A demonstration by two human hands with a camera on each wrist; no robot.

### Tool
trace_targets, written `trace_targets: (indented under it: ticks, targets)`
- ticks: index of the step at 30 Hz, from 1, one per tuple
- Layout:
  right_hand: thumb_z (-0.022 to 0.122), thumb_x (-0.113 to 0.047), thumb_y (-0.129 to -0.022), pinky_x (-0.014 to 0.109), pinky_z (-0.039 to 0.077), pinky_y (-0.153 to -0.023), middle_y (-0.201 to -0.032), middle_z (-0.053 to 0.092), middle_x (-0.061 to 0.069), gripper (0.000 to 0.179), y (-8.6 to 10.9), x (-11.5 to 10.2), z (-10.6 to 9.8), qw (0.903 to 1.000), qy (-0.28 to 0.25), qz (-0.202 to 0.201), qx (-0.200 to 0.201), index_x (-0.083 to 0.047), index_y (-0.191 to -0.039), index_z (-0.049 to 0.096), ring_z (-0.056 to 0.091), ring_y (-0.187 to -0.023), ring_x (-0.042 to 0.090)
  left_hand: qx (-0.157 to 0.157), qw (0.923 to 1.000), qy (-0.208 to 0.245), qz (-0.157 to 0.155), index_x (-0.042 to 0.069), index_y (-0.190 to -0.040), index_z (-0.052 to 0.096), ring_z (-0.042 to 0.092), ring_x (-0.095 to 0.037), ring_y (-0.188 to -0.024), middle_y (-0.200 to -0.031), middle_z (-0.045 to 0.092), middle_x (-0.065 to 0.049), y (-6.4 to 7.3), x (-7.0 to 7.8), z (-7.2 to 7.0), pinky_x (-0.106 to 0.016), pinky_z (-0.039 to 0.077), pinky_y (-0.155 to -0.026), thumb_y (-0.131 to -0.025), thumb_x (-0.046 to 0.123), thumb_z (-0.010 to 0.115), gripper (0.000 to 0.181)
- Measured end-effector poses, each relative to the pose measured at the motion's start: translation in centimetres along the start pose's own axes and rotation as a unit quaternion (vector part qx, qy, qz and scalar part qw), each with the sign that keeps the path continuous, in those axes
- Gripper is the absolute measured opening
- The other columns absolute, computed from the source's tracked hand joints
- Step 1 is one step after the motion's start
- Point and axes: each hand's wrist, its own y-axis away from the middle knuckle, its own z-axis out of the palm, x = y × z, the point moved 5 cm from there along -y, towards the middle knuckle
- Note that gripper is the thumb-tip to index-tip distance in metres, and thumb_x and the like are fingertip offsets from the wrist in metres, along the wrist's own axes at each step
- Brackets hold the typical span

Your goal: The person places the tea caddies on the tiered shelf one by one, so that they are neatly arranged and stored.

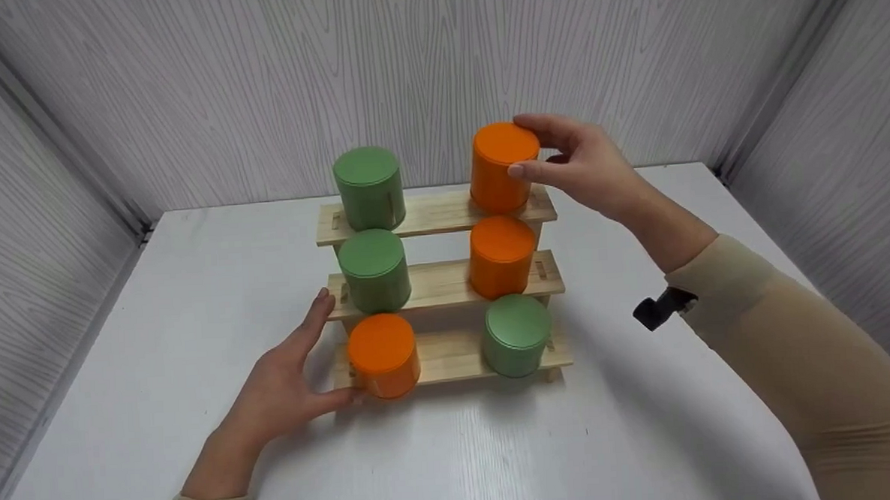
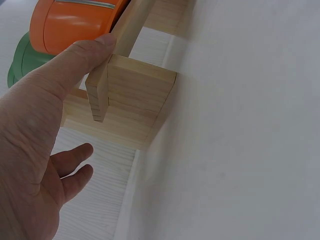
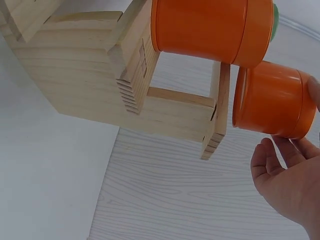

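Note:
A three-tier wooden stand (image 1: 447,289) bears green and orange lidded canisters. At the top right, my right hand (image 1: 587,161) holds an orange canister (image 1: 504,183) between thumb and fingers. In the right wrist view a narrow gap shows between that canister (image 3: 272,102) and the top shelf (image 3: 217,110). My left hand (image 1: 278,389) is spread at the stand's left side, its index fingertip by the middle shelf's end. Its thumb (image 2: 82,57) touches the bottom shelf's front corner, close to the lower orange canister (image 1: 384,361).
Green canisters stand at top left (image 1: 371,193) and middle left (image 1: 377,275). Another orange canister (image 1: 502,262) is at middle right, and a green one (image 1: 518,341) at bottom right. The white table (image 1: 499,450) meets wood-grain panels (image 1: 258,93) at the back and sides.

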Motion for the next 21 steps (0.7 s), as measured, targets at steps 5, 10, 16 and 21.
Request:
trace_targets:
  ticks: [5, 10, 16, 21]
  targets:
    - [0.081, -0.028, -0.097, 0.029, 0.052, -0.104, -0.144, 0.063, 0.005, 0.069, -0.2, 0.1, 0.5, 1.0000, -0.004, 0.000, -0.008, -0.010, -0.157, 0.052, 0.058, -0.129, 0.019, -0.003, 1.0000, 0.000, -0.001, 0.040, -0.172, 0.009, 0.036, -0.027, -0.156, -0.176, 0.016, 0.012, 0.1, 0.0, 0.0, -0.056, 0.036, -0.122, -0.077, 0.039, 0.098, 0.130]
    - [0.081, -0.029, -0.097, 0.029, 0.052, -0.104, -0.144, 0.064, 0.004, 0.069, -0.3, 0.1, 0.8, 0.9999, -0.006, 0.004, -0.014, -0.011, -0.157, 0.053, 0.058, -0.129, 0.019, -0.001, 1.0000, 0.000, 0.000, 0.039, -0.172, 0.009, 0.036, -0.027, -0.156, -0.176, 0.016, 0.012, 0.1, 0.0, 0.0, -0.056, 0.036, -0.123, -0.076, 0.038, 0.098, 0.131]
    - [0.082, -0.029, -0.096, 0.029, 0.052, -0.103, -0.145, 0.063, 0.004, 0.070, -0.3, 0.3, 1.0, 0.9996, -0.016, 0.009, -0.022, -0.011, -0.157, 0.052, 0.057, -0.130, 0.019, 0.000, 1.0000, 0.003, 0.002, 0.038, -0.172, 0.011, 0.035, -0.026, -0.156, -0.175, 0.019, 0.010, 0.1, 0.1, 0.0, -0.056, 0.036, -0.123, -0.076, 0.047, 0.097, 0.129]
    - [0.081, -0.028, -0.097, 0.030, 0.051, -0.104, -0.145, 0.063, 0.005, 0.070, -0.4, 0.4, 1.3, 0.9994, -0.020, 0.008, -0.026, -0.011, -0.158, 0.052, 0.057, -0.130, 0.019, 0.001, 1.0000, 0.007, 0.003, 0.039, -0.172, 0.011, 0.034, -0.025, -0.156, -0.175, 0.018, 0.012, 0.1, 0.1, -0.1, -0.055, 0.036, -0.123, -0.076, 0.051, 0.096, 0.128]
